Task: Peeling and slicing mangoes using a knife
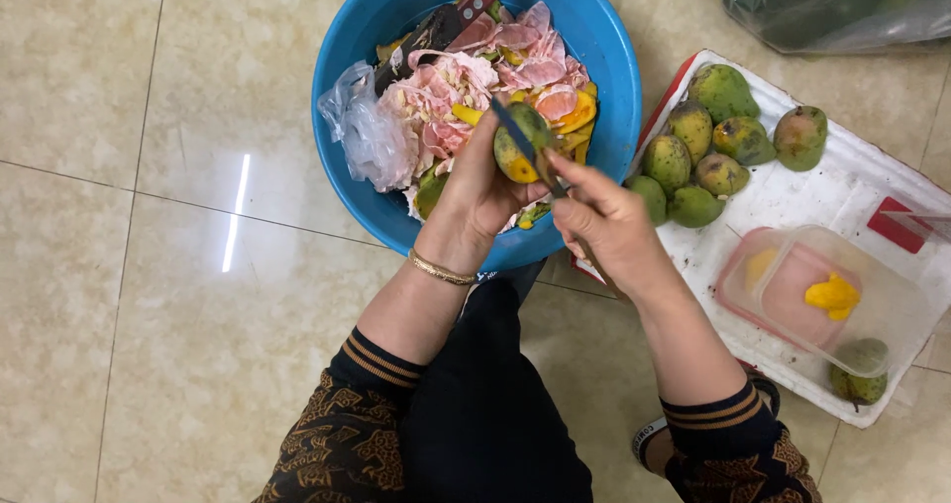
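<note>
Looking down from my head camera, I see my two hands working over a blue basin (pixel 604 57) that sits on a beige tiled floor (pixel 119 265).

My left hand (pixel 485 191) is wrapped snugly around a small green-and-yellow mango (pixel 515 151), holding it just above the basin's near rim. Part of its skin is gone, showing yellow flesh. A thin gold bracelet (pixel 441 268) circles that wrist.

My right hand (pixel 609 226) is closed tightly on the handle of a knife (pixel 525 142); its dark blade lies against the mango, pointing away from me.

The basin is filled with pink and white fruit rinds (pixel 466 87), yellow peelings, a crumpled clear plastic bag (pixel 367 132) at its left side, and a second knife with a red handle (pixel 466 13) resting across the far edge.

To the right of the basin lies a white foam tray (pixel 842 181). On it, a cluster of whole green mangoes (pixel 708 137) sits near the basin, and closer to me stands a clear plastic container (pixel 822 295) with yellow mango pieces (pixel 832 295) inside. One more mango (pixel 857 372) lies just beside that container.
</note>
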